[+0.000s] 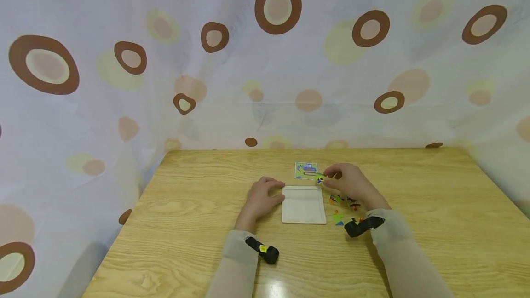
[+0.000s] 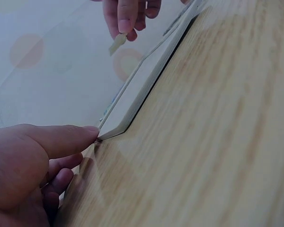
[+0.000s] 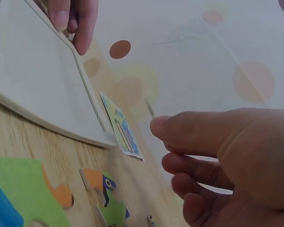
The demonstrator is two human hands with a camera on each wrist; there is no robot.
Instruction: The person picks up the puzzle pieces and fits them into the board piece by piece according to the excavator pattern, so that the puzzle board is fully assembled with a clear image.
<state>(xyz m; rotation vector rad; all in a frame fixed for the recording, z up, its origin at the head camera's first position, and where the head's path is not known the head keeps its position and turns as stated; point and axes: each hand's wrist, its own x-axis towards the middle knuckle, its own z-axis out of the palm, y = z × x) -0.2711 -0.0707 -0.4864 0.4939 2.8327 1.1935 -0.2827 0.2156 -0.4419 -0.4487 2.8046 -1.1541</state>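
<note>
Between the thumb and fingertips of my right hand (image 1: pixel 352 182) is a small jigsaw piece (image 1: pixel 319 179), green with blue and yellow in the head view. It is held up off the table, past the far right corner of a white puzzle tray (image 1: pixel 303 206). In the right wrist view only the thin edge of that piece (image 3: pixel 149 108) shows. My left hand (image 1: pixel 263 197) rests at the tray's left side, thumb and index finger against its edge. The thumb (image 2: pixel 68 139) lies straight at a tray corner in the left wrist view. No pieces lie in the tray.
Several loose jigsaw pieces (image 1: pixel 338 218) lie right of the tray, partly under my right forearm. A picture card (image 1: pixel 305 169) with a vehicle on it lies behind the tray. The wooden table (image 1: pixel 186 206) ends at a patterned cloth backdrop (image 1: pixel 232 77).
</note>
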